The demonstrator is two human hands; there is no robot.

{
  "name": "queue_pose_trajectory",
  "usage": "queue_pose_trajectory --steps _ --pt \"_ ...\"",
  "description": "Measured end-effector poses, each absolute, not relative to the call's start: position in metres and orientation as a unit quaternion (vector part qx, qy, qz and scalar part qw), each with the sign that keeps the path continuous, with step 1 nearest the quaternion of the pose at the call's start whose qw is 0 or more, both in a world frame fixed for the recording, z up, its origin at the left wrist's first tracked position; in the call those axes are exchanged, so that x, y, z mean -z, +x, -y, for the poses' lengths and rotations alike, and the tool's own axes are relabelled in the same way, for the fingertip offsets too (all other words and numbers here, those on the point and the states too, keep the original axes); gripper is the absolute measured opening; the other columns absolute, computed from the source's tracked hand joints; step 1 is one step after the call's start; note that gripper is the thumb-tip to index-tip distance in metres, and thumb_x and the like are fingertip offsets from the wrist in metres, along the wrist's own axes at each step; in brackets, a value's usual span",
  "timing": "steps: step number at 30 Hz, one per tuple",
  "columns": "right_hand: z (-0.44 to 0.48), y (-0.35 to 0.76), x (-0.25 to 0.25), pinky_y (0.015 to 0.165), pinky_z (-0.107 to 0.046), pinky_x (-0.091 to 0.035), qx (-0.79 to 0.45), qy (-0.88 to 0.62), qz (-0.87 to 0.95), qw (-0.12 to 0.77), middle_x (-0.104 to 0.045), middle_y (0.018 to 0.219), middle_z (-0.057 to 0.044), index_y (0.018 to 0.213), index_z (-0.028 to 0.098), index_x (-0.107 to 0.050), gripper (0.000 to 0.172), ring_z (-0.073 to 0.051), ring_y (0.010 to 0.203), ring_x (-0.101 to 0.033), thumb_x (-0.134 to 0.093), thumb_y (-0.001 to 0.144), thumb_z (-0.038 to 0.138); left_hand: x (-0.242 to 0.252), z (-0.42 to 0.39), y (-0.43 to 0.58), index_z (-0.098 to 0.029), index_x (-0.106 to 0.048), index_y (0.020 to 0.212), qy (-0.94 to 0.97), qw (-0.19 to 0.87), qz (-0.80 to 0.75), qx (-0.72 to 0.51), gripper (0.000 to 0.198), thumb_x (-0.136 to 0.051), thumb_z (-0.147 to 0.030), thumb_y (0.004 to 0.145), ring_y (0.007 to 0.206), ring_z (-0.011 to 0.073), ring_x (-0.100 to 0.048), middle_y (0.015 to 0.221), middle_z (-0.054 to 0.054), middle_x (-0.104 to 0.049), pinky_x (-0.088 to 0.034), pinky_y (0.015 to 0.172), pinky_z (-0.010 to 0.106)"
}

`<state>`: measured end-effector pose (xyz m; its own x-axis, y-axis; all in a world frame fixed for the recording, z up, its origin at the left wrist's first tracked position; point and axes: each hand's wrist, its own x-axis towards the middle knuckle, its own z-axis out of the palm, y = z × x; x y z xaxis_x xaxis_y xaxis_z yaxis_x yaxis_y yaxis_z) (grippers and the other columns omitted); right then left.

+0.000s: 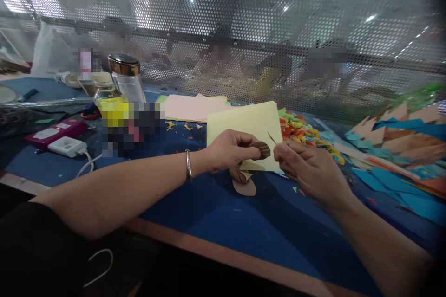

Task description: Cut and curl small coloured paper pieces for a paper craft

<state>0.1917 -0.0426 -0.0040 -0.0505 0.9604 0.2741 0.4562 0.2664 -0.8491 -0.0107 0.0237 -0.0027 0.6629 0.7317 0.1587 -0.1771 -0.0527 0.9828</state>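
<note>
My left hand (228, 151) is closed around a small brown folded paper piece (262, 149), pinching it between thumb and fingers above the blue table. More brown and tan paper bits (244, 184) hang or lie just below that hand. My right hand (306, 167) sits right beside it, fingers pinched on a thin needle-like tool (271, 138) whose tip points up toward the brown piece. A pale yellow paper sheet (245, 123) lies under and behind both hands. A metal bangle (188, 165) circles my left wrist.
Blue table mat (244, 227) with paper scraps. Colourful paper curls (303, 132) and stacked cut paper (400, 148) to the right. A glass jar (128, 79), bottle (106, 95), pink device (55, 132) and white charger (66, 146) at left. Perforated metal screen (244, 32) behind.
</note>
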Motion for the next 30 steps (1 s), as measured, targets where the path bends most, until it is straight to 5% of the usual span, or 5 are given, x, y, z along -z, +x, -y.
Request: queue_pose_trajectory --steps 10,15,23,30 --pt "0.045 0.179 -0.01 0.042 -0.025 -0.023 -0.241 -0.526 0.689 0.437 -0.042 0.05 0.006 0.075 0.02 -0.065 0.052 -0.009 0.046 -0.031 -0.08 0.075 0.069 0.0 -0.017 -0.013 -0.016 -0.056 0.063 0.697 0.608 -0.237 -0.296 0.023 -0.075 -0.025 0.071 0.058 0.0052 -0.043 0.059 -0.007 -0.048 -0.034 0.057 0.022" --pt "0.043 0.181 -0.009 0.043 -0.026 -0.028 -0.23 -0.534 0.683 0.441 -0.051 0.055 0.003 0.075 0.02 -0.066 0.052 -0.011 0.048 -0.038 -0.08 0.074 0.069 0.001 -0.016 -0.009 -0.016 -0.063 0.075 0.617 0.677 -0.244 -0.318 0.014 -0.076 -0.015 0.074 0.061 0.0058 -0.055 0.068 -0.003 -0.065 -0.043 0.06 0.022" --pt "0.044 0.18 -0.009 0.044 -0.027 -0.028 -0.238 -0.522 0.689 0.444 -0.051 0.059 0.002 0.073 0.021 -0.064 0.055 -0.011 0.048 -0.038 -0.077 0.077 0.074 0.001 -0.016 -0.01 -0.015 -0.065 0.084 0.613 0.678 -0.232 -0.333 0.011 -0.072 -0.022 0.09 0.071 0.0098 -0.068 0.076 0.001 -0.071 -0.052 0.059 0.021" --pt "0.044 0.186 -0.002 0.043 -0.027 -0.022 -0.275 -0.523 0.678 0.436 -0.038 0.053 0.005 0.079 0.021 -0.063 0.06 -0.01 0.044 -0.031 -0.058 0.09 0.08 0.003 -0.022 -0.013 -0.014 -0.066 0.084 0.642 0.652 -0.216 -0.342 0.013 -0.075 -0.022 0.089 0.067 0.0097 -0.069 0.072 0.002 -0.073 -0.05 0.059 0.021"
